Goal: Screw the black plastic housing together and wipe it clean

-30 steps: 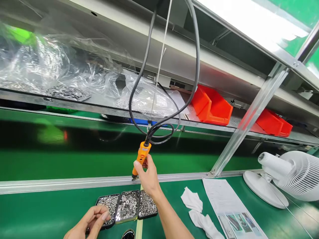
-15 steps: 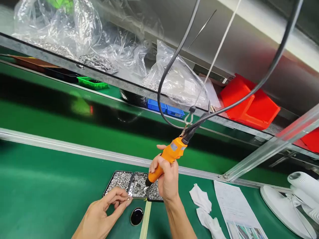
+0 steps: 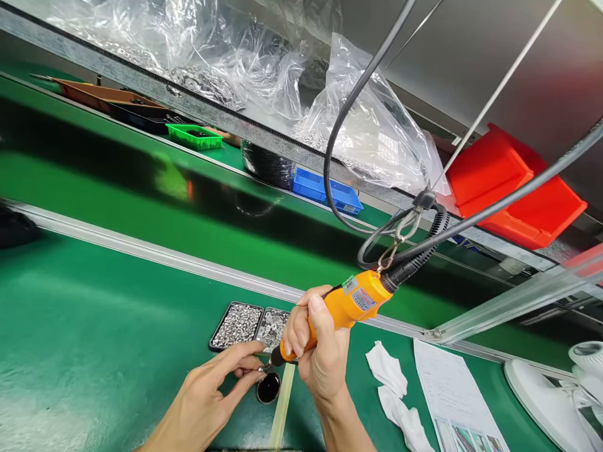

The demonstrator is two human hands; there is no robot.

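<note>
We see the right hand [image 3: 325,345] wrapped round the orange electric screwdriver [image 3: 351,302] — forearm rising from the bottom edge, thumb along the body, tool slanting down-left so its tip meets the left hand's fingertips. Left hand [image 3: 207,389] comes in from lower left, palm side turned inward, thumb and index nearly closed on a small metal piece [image 3: 262,369] — too small for us to tell what kind. Just right of those fingertips, below the tool tip: round dark container [image 3: 269,388] on the green tabletop [image 3: 117,351]. Beyond the left hand, two trays of small metal parts, the left tray [image 3: 237,325] and the right tray [image 3: 272,328], side by side. Right of the right hand, white cloths [image 3: 387,369], then a printed sheet [image 3: 455,389].
</note>
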